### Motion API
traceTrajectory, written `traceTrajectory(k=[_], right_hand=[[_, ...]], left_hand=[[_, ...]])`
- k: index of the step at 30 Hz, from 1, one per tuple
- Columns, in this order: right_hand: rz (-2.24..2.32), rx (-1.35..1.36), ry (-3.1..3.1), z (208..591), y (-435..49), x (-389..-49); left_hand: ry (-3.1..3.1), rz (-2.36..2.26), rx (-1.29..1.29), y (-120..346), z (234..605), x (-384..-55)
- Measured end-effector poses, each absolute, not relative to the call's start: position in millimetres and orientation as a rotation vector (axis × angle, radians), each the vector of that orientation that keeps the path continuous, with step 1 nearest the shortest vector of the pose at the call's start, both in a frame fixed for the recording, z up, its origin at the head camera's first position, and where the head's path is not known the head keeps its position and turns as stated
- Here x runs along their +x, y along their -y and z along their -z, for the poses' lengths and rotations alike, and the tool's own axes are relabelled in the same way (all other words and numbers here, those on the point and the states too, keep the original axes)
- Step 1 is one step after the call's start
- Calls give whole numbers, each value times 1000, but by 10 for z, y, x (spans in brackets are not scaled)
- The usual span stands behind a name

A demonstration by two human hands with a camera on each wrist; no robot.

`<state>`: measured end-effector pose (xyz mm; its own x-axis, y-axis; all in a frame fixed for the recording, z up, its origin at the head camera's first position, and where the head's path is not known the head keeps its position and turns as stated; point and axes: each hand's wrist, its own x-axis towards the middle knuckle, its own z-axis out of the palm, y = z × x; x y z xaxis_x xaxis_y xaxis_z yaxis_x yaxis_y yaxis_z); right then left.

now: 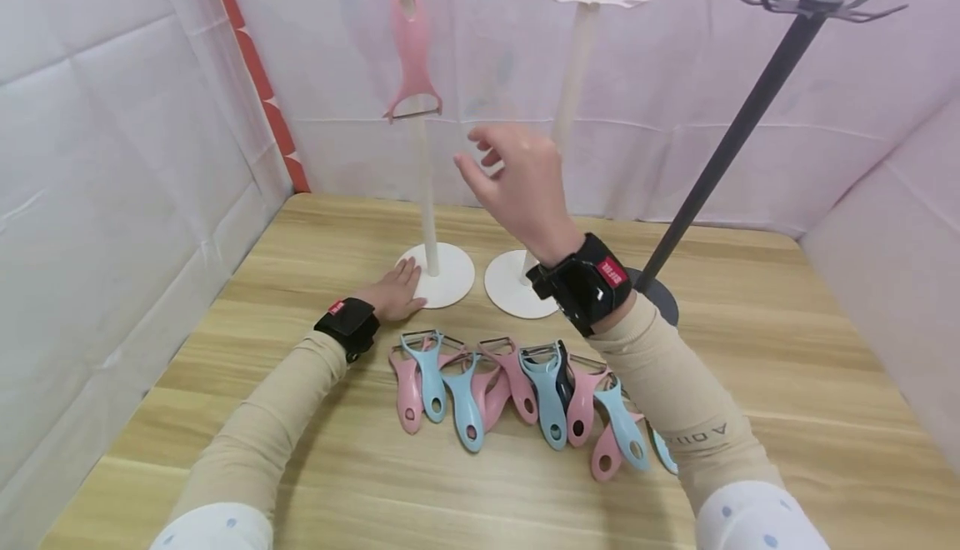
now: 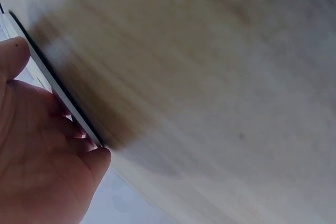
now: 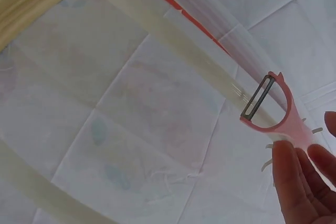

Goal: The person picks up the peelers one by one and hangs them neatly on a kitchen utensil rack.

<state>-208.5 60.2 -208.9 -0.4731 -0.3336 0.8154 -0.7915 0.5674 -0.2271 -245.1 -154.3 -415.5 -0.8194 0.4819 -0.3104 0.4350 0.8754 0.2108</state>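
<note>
My left hand (image 1: 395, 290) rests on the round white base (image 1: 455, 277) of the left stand, fingers laid over its rim. From the left wrist view, the thumb and fingertips of the left hand (image 2: 50, 145) meet the thin base edge. A pink peeler (image 1: 412, 42) hangs by its handle, blade down, from the hooks of that stand. My right hand (image 1: 517, 179) is in the air right of and below this peeler, fingers loosely bent with nothing between them. In the right wrist view, the right hand (image 3: 302, 182) overlaps the handle of the pink peeler (image 3: 291, 121).
Several pink, blue and black peelers lie in a row on the wooden table (image 1: 360, 475), among them a blue peeler (image 1: 465, 404). A second white stand (image 1: 573, 75) and a black stand (image 1: 738, 125) stand to the right. White cloth (image 1: 97, 200) walls the table.
</note>
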Motion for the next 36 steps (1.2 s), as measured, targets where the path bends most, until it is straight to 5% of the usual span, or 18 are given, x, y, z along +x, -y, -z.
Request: traceTrajectory(k=[13, 36], right_hand=[[-811, 1382, 2131, 2682, -1160, -1823], [-443, 1528, 2516, 3706, -2727, -1249]], left_hand=[[-2703, -173, 654, 1591, 4144, -2406], [-2702, -161, 649, 1621, 4164, -2378]])
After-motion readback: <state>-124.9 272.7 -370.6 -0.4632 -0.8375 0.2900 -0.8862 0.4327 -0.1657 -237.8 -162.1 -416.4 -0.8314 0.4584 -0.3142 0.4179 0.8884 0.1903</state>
